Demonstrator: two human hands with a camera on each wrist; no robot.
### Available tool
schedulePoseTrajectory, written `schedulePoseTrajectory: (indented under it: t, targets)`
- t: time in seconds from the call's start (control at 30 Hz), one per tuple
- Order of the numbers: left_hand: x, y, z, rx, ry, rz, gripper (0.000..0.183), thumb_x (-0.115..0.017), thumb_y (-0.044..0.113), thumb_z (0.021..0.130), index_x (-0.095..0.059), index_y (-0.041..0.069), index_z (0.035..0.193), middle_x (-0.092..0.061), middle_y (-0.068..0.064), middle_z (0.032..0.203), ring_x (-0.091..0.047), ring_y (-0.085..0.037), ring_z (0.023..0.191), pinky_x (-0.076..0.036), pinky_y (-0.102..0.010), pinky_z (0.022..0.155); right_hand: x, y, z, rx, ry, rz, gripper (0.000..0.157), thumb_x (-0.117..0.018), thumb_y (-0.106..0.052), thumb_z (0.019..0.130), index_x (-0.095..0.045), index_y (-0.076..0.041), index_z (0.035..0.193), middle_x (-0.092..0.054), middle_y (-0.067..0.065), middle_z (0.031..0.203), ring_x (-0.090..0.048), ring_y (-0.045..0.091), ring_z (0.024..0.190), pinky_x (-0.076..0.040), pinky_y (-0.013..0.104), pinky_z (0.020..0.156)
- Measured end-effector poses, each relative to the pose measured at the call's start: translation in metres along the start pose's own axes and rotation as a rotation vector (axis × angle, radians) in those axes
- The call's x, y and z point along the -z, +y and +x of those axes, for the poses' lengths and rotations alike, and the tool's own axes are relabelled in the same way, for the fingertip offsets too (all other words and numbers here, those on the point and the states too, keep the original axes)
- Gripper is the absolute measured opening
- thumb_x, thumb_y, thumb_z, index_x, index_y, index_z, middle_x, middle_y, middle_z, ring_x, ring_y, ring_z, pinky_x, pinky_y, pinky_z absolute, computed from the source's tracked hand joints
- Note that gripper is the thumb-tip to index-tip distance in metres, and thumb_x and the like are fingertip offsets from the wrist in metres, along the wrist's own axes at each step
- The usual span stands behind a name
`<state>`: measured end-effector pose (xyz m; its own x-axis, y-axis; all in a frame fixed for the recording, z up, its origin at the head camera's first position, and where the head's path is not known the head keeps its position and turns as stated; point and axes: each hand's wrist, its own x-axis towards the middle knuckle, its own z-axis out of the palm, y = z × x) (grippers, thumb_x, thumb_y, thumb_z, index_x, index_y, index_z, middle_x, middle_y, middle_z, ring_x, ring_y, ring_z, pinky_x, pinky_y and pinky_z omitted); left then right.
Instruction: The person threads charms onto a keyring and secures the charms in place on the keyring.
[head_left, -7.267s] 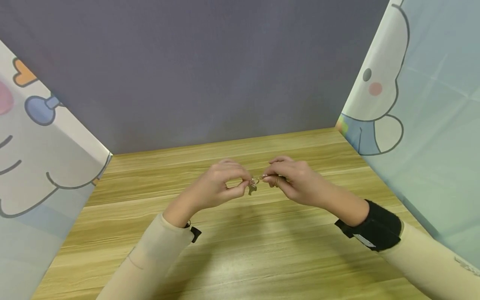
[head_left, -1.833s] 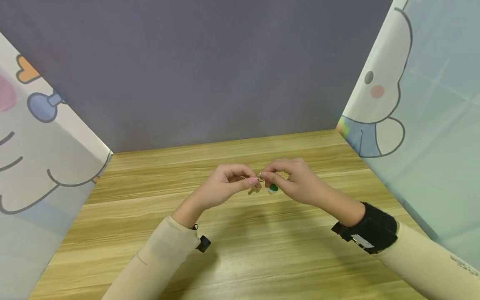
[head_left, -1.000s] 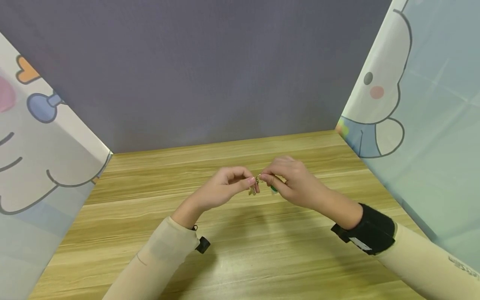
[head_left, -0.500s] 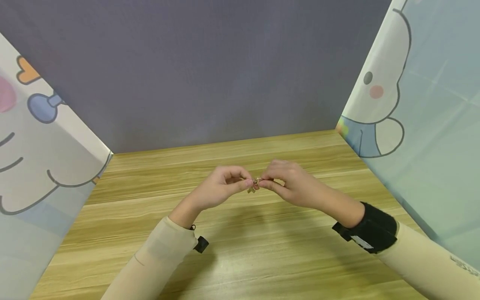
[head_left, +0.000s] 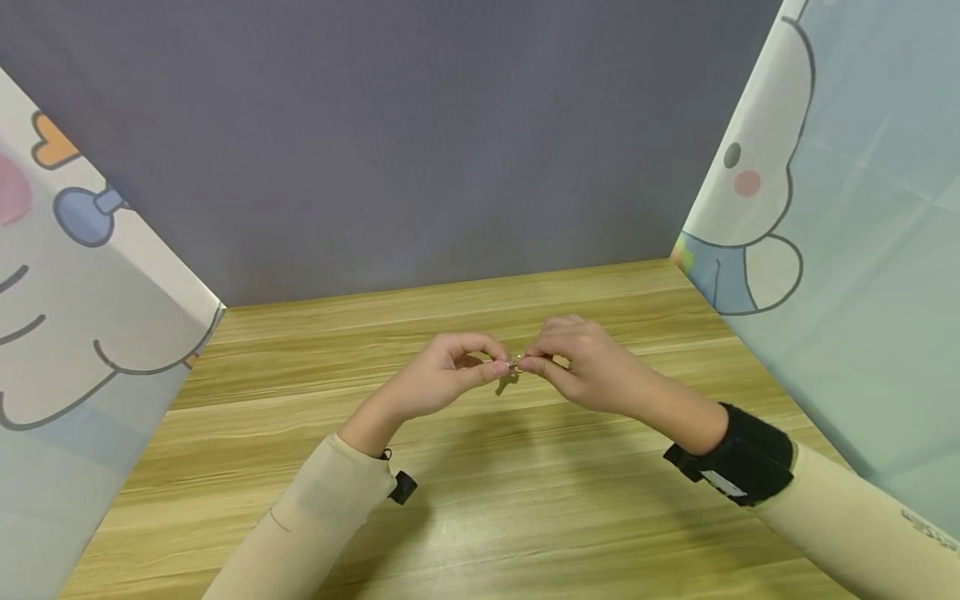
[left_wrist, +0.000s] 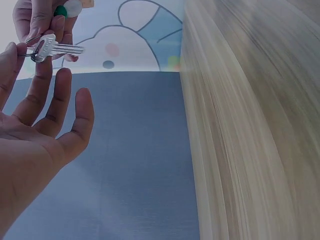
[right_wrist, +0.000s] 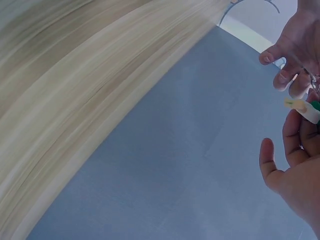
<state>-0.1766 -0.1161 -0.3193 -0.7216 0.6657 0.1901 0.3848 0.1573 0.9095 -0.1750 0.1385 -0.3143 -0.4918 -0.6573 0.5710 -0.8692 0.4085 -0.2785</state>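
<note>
Over the middle of the table, my left hand (head_left: 442,375) pinches a thin metal key ring (head_left: 516,363) between thumb and index finger. A silver key (left_wrist: 55,48) is on the ring and, in the head view, hangs just below the left fingertips. In the left wrist view the left hand's other fingers are spread apart. My right hand (head_left: 581,364) pinches the ring's other side, its fingertips close to the left ones. By the right fingers, a green and white charm (right_wrist: 310,113) with a yellowish end shows in both wrist views; the right hand hides it in the head view.
Both hands are above a wood-grain table (head_left: 465,517). A grey panel (head_left: 420,150) stands along its back edge, with cartoon-printed panels at the left (head_left: 82,333) and right (head_left: 862,250). A black strap (head_left: 753,454) circles the right wrist.
The right hand has shifted slightly left and nearer the left fingertips since a second ago. The green charm, visible under it then, is out of sight in the head view; the key swings lower.
</note>
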Motion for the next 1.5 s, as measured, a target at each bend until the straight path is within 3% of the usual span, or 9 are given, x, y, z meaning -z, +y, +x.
schedulePoseTrajectory:
  t: [0.13,0.3,0.6,0.7,0.83,0.93,1.0,1.2,1.5]
  targets:
    - [0.001,-0.003,-0.001,0.002,-0.005,-0.061,0.012,-0.063,0.008,0.107,-0.074,0.003,0.111,-0.077,-0.014,0.108,-0.07,-0.025,0.099,-0.059,-0.035,0.089,0.0,0.0,0.001,-0.011,-0.013,-0.011,0.008,-0.082,-0.01,0.092,-0.078,-0.014,0.087,-0.072,-0.006,0.079,-0.059,0.006,0.075,-0.053,0.033,0.076]
    - [0.001,-0.005,-0.001,0.023,0.006,-0.114,0.012,-0.064,0.008,0.107,-0.073,0.001,0.112,-0.076,-0.014,0.11,-0.072,-0.032,0.106,-0.058,-0.045,0.103,0.0,0.002,-0.001,-0.058,-0.038,-0.003,0.007,-0.078,-0.012,0.096,-0.077,-0.012,0.09,-0.071,-0.005,0.082,-0.057,0.006,0.077,-0.052,0.03,0.072]
    - [-0.002,-0.006,0.0,0.034,-0.02,-0.067,0.015,-0.058,0.013,0.11,-0.07,0.005,0.111,-0.075,-0.01,0.113,-0.068,-0.018,0.11,-0.058,-0.041,0.103,0.002,-0.001,0.0,-0.114,-0.008,0.008,0.01,-0.078,-0.01,0.096,-0.076,-0.013,0.087,-0.07,-0.004,0.081,-0.055,0.005,0.077,-0.048,0.029,0.07]
    - [-0.003,-0.007,0.002,0.061,-0.031,-0.045,0.01,-0.062,0.013,0.109,-0.07,0.007,0.11,-0.075,-0.009,0.111,-0.07,-0.019,0.107,-0.058,-0.04,0.099,0.002,0.0,0.0,-0.185,-0.052,0.034,0.013,-0.076,-0.012,0.099,-0.075,-0.015,0.086,-0.07,-0.005,0.08,-0.052,0.005,0.071,-0.046,0.026,0.065]
    - [-0.004,-0.021,0.01,0.153,-0.013,0.042,0.004,-0.069,0.013,0.104,-0.069,0.009,0.107,-0.075,-0.007,0.102,-0.068,-0.018,0.092,-0.056,-0.033,0.083,-0.004,0.009,-0.002,-0.432,-0.217,0.175,0.017,-0.067,-0.018,0.106,-0.072,-0.013,0.091,-0.064,-0.003,0.078,-0.048,0.009,0.065,-0.043,0.025,0.059]
    - [-0.008,-0.041,0.02,0.258,0.014,0.138,0.006,-0.073,0.012,0.101,-0.071,0.008,0.105,-0.075,-0.005,0.095,-0.066,-0.016,0.082,-0.054,-0.028,0.072,-0.019,0.027,-0.008,-0.624,-0.346,0.293,0.017,-0.061,-0.019,0.109,-0.072,-0.008,0.1,-0.062,0.003,0.081,-0.049,0.011,0.068,-0.043,0.026,0.062]
    - [-0.011,-0.055,0.026,0.334,0.03,0.185,0.007,-0.075,0.01,0.098,-0.072,0.006,0.104,-0.076,-0.005,0.092,-0.066,-0.015,0.077,-0.053,-0.026,0.067,-0.033,0.039,-0.014,-0.699,-0.402,0.343,0.018,-0.061,-0.017,0.109,-0.072,-0.004,0.105,-0.065,0.008,0.085,-0.05,0.012,0.071,-0.045,0.026,0.064]
    - [-0.019,-0.083,0.031,0.491,0.018,0.239,0.008,-0.078,0.004,0.092,-0.072,0.004,0.097,-0.073,-0.006,0.088,-0.061,-0.013,0.071,-0.051,-0.024,0.062,-0.066,0.056,-0.019,-0.759,-0.496,0.319,0.016,-0.062,-0.012,0.107,-0.072,0.001,0.107,-0.07,0.011,0.09,-0.054,0.012,0.07,-0.047,0.025,0.065]
    - [-0.026,-0.089,0.034,0.579,0.026,0.28,0.012,-0.066,-0.01,0.089,-0.071,-0.001,0.094,-0.071,-0.012,0.078,-0.056,-0.015,0.057,-0.046,-0.024,0.053,-0.088,0.055,-0.017,-0.757,-0.558,0.163,0.01,-0.067,-0.01,0.104,-0.069,-0.006,0.095,-0.062,0.0,0.076,-0.055,0.011,0.06,-0.046,0.024,0.061]
